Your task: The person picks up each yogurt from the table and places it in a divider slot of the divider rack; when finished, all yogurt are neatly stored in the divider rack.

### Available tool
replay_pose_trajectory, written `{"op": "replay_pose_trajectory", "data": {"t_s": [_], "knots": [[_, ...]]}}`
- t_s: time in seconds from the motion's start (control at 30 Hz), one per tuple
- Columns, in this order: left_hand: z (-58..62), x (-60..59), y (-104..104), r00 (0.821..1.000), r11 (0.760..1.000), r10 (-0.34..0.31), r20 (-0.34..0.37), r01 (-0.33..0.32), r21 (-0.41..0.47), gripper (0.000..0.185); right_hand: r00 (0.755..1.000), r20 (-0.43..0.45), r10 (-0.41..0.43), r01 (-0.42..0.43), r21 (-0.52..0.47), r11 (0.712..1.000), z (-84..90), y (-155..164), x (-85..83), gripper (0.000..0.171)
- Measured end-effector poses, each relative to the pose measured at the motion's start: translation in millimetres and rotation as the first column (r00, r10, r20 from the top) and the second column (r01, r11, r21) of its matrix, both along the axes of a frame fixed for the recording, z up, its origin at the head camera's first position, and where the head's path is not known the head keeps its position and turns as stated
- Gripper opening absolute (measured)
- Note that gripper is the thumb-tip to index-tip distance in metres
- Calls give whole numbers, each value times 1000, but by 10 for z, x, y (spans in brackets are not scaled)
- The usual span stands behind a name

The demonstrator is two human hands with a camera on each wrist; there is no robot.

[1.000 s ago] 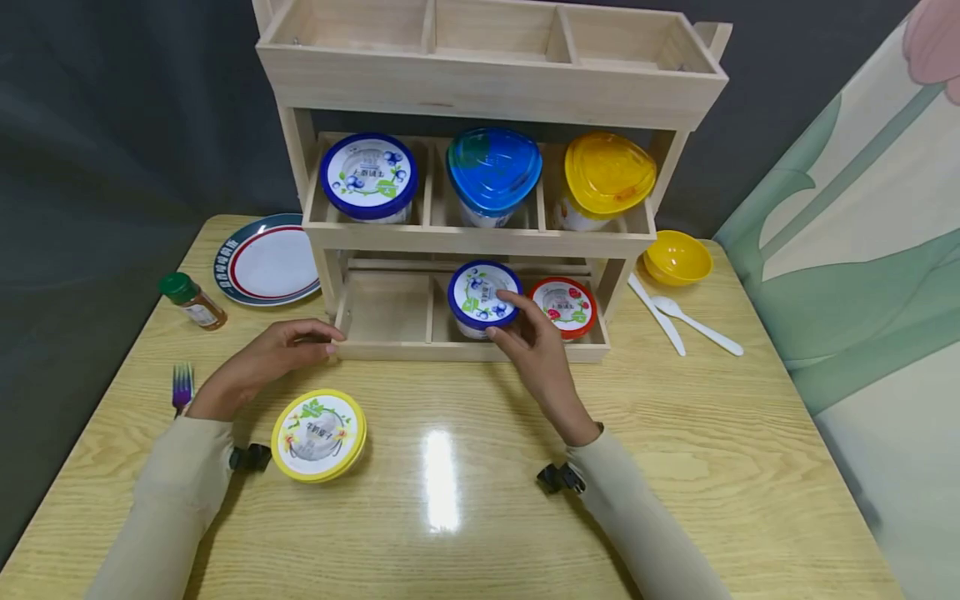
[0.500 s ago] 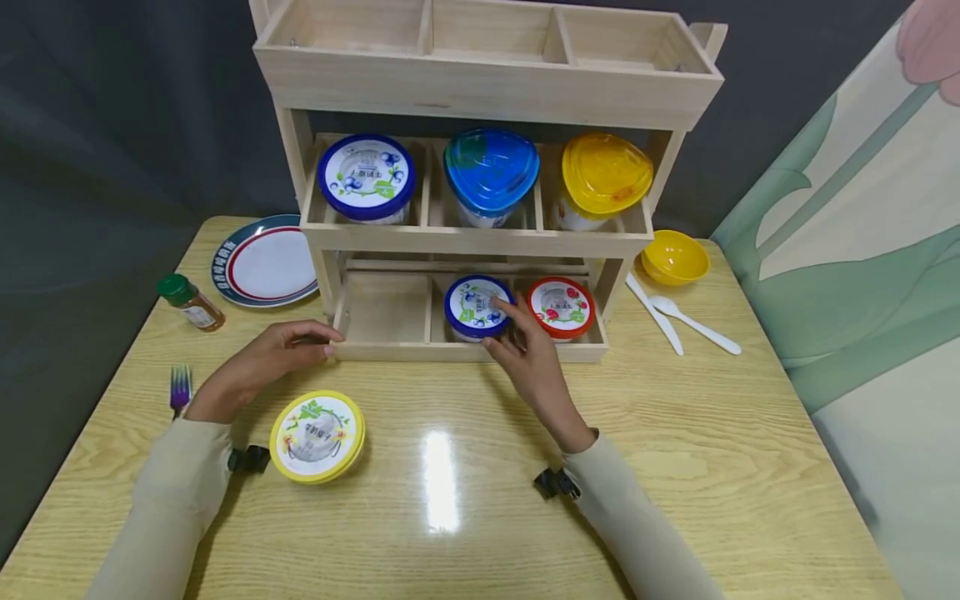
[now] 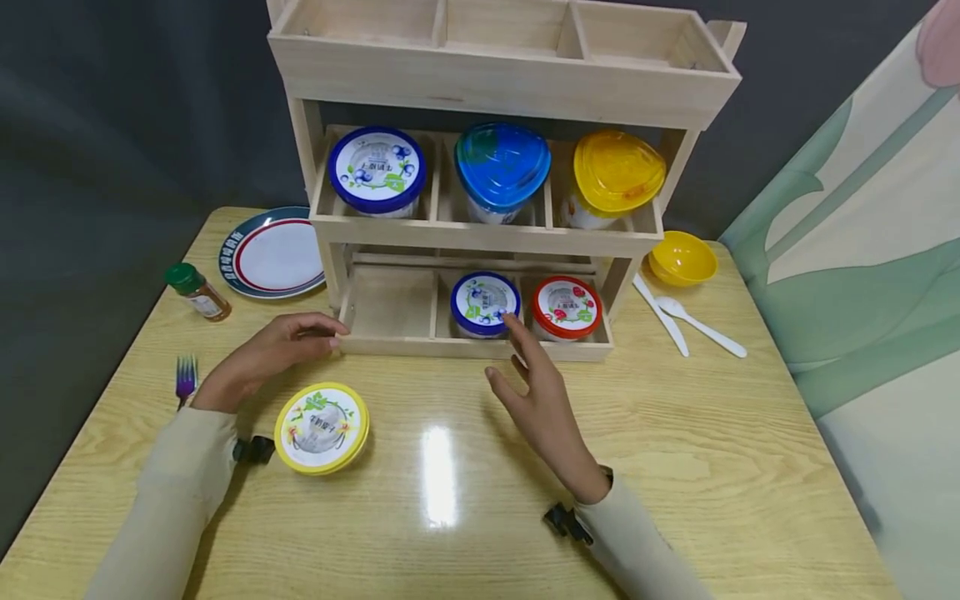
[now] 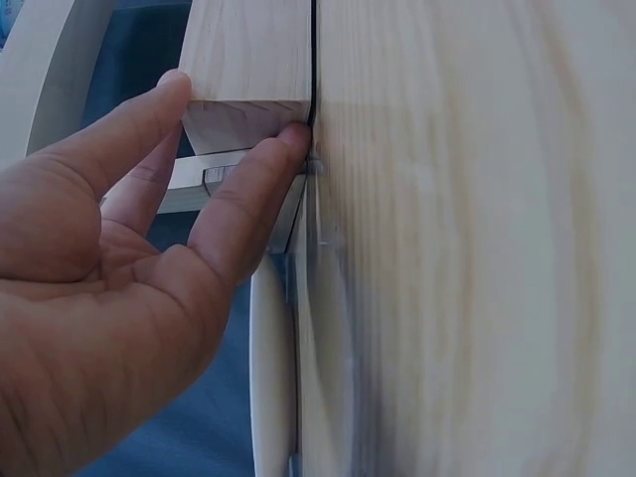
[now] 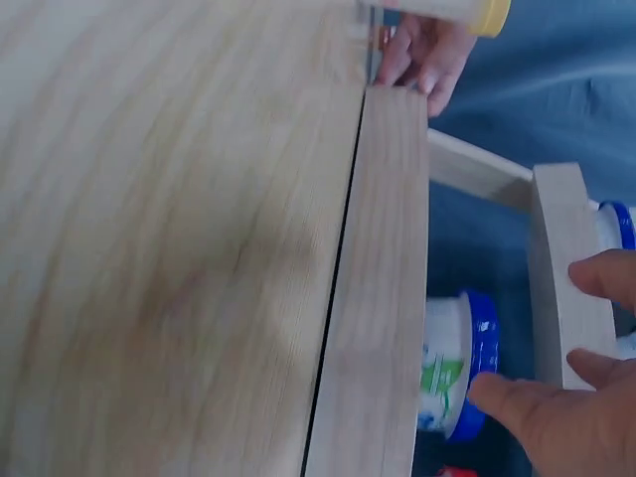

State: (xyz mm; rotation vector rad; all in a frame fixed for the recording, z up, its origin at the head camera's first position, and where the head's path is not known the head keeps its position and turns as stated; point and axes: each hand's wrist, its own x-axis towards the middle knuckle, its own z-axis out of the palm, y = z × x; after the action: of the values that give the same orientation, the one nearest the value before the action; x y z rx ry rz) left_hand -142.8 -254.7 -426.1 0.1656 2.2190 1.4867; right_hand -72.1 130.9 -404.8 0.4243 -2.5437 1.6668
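Observation:
My left hand grips the left front corner of the light wooden rack. In the left wrist view a finger and the thumb lie on either side of the board end. My right hand holds nothing; its fingers are spread just in front of the bottom tier. A blue-lidded tub with a blueberry print stands in that tier's middle compartment, index fingertip at its lid's edge. Right of it stands a red-lidded tub with a strawberry print. A yellow-lidded tub sits on the table near my left wrist.
The middle tier holds another blue-lidded tub, a blue-topped container and a yellow-topped one. Left are a plate, a green-capped bottle and a fork; right, a bowl, a knife and a spoon.
The blue-lidded tub has gone down into the bottom tier's middle compartment. My right hand has let go of it and drawn back toward me. The left hand stays at the corner.

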Motion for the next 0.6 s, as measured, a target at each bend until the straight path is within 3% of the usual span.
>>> {"op": "replay_pose_trajectory", "data": {"t_s": [0.2,0.43,0.6], "knots": [[-6,-4,13,1000,1000,-1,-11,1,3,38,979,34,201,-200,-31,979,-36,-178,67,71],[-28,15,6,1000,1000,-7,-21,7,-15,39,903,79,422,-421,-33,906,-77,-429,200,67],[-8,-4,13,1000,1000,-9,-24,9,-17,40,861,67,505,-508,41,861,-82,-580,278,67]]}}
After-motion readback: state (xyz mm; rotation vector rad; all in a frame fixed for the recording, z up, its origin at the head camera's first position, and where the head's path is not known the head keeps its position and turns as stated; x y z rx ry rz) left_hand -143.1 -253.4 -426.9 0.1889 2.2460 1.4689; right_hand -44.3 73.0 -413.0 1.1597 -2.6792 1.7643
